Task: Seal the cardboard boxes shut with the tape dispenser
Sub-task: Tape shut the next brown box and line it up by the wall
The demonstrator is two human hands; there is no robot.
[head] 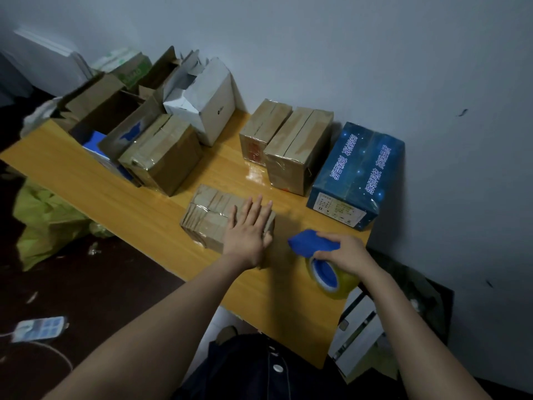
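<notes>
Fingers (256,206) of the left hand (249,230) lie straight and slightly spread, pressed flat on top of the taped box (207,215) on the counter (144,209). Just right of that box, the right hand (344,251) has its fingers curled round the blue tape dispenser (313,242), its yellowish roll (337,287) on the side away from the box. Behind the box stand a blue carton (357,174) and two taped brown boxes (297,151).
</notes>
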